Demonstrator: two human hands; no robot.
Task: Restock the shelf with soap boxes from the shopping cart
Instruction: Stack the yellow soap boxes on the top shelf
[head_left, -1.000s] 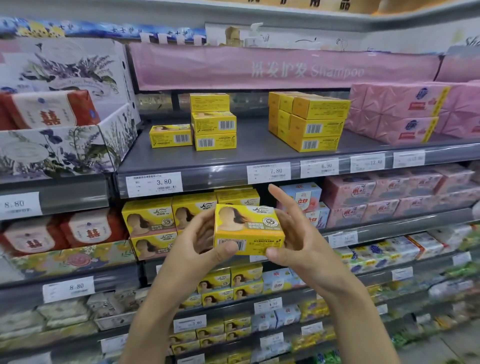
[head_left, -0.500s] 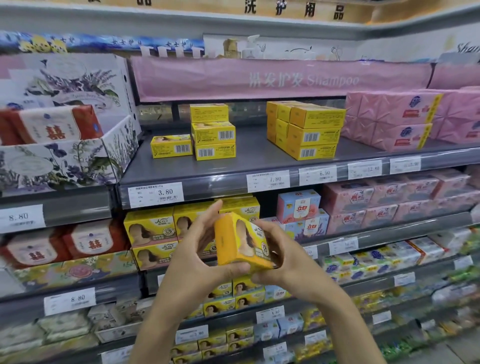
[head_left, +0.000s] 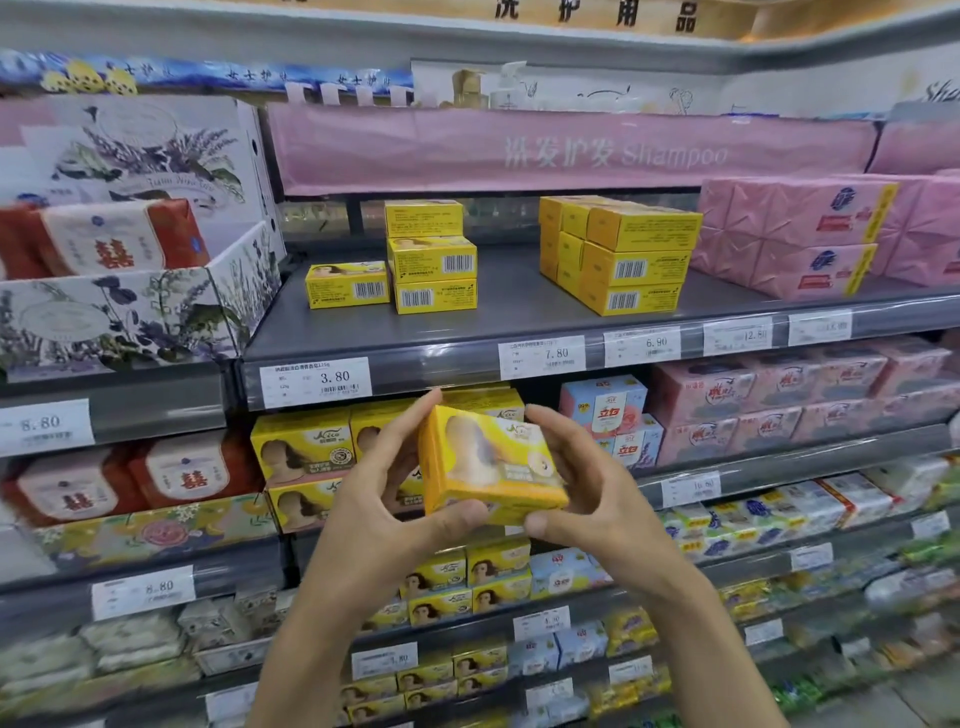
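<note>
I hold one yellow soap box (head_left: 488, 462) between both hands in front of the shelving, tilted with its printed face up and to the right. My left hand (head_left: 384, 499) grips its left side, thumb under the near edge. My right hand (head_left: 582, 488) grips its right side, thumb at the lower corner. Above, the grey shelf (head_left: 519, 322) carries a single yellow box (head_left: 347, 285), a stack of three yellow boxes (head_left: 431, 257) and a larger block of yellow boxes (head_left: 618, 254). The shopping cart is out of view.
Pink packs (head_left: 810, 239) fill the shelf's right end. A floral cardboard display box (head_left: 130, 312) with red-wrapped soap stands at the left. Lower shelves hold more yellow, blue and pink soap boxes. Price tags line the shelf edges.
The box was turned in my hands from front-facing to tilted. Both hands with the box sank slightly in view as the camera tipped upward.
</note>
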